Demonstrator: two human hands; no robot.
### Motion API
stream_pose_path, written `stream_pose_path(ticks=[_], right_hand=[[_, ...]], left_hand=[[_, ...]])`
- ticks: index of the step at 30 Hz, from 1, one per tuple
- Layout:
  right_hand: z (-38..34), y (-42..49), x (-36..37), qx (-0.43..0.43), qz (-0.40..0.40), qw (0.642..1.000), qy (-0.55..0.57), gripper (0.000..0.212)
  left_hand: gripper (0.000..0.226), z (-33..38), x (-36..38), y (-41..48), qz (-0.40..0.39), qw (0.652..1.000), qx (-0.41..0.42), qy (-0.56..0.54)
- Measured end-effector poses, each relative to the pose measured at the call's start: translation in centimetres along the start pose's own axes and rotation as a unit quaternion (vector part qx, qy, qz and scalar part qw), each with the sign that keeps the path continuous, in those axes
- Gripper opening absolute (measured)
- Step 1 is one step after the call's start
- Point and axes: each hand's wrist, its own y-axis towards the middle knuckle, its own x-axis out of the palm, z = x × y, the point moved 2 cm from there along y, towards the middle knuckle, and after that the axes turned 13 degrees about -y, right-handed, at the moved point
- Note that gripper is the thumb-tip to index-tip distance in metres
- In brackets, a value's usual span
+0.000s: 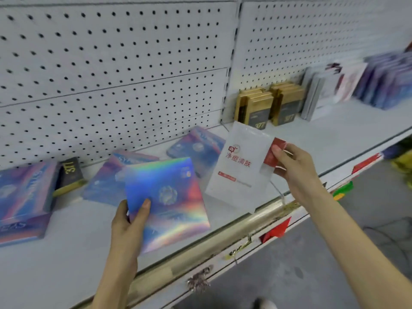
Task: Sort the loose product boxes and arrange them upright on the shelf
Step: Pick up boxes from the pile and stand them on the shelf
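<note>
Our left hand (130, 221) grips the lower left corner of a shiny rainbow box (171, 197), thumb on top, mid-frame just above the shelf (334, 134). Our right hand (294, 170) pinches a white box (240, 168) (red lettering, red side) by its right edge, held upright right of centre. Blue-purple boxes (102, 181) lie flat behind, with a black-and-gold box (71, 172) at left. Gold boxes (256, 108) stand upright in the upper right, against the pegboard (111, 63).
</note>
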Motion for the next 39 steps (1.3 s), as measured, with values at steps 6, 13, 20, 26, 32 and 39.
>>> stream_pose_path(ticks=[6, 13, 20, 26, 32, 39], right_hand=[[2.4, 3.9, -12.6, -0.053, 0.022, 0.997, -0.058, 0.017], [6.4, 7.9, -26.7, -0.065, 0.046, 0.993, -0.089, 0.010], [7.7, 11.8, -34.7, -0.041, 0.054, 0.995, -0.076, 0.010], [8.1, 17.3, -37.7, 0.033, 0.080, 0.994, 0.063, 0.020], [7.1, 26.6, -37.5, -0.033, 0.024, 0.996, -0.085, 0.007], [6.4, 37.4, -35.1, -0.090, -0.075, 0.978, -0.173, 0.014]], left_hand=[[0.016, -3.6, 12.0, -5.0, -0.020, 1.000, 0.009, -0.019], [0.006, -8.8, 25.5, -10.5, -0.001, 0.999, -0.020, -0.031], [0.011, -10.1, 34.3, -12.7, -0.031, 1.000, -0.004, 0.000], [0.017, -11.6, 39.4, -9.9, -0.017, 0.999, -0.026, -0.012], [0.017, -15.4, 46.1, -4.4, -0.013, 0.998, -0.036, -0.047], [0.008, -17.4, 51.0, 1.8, 0.038, 0.998, -0.023, -0.047]])
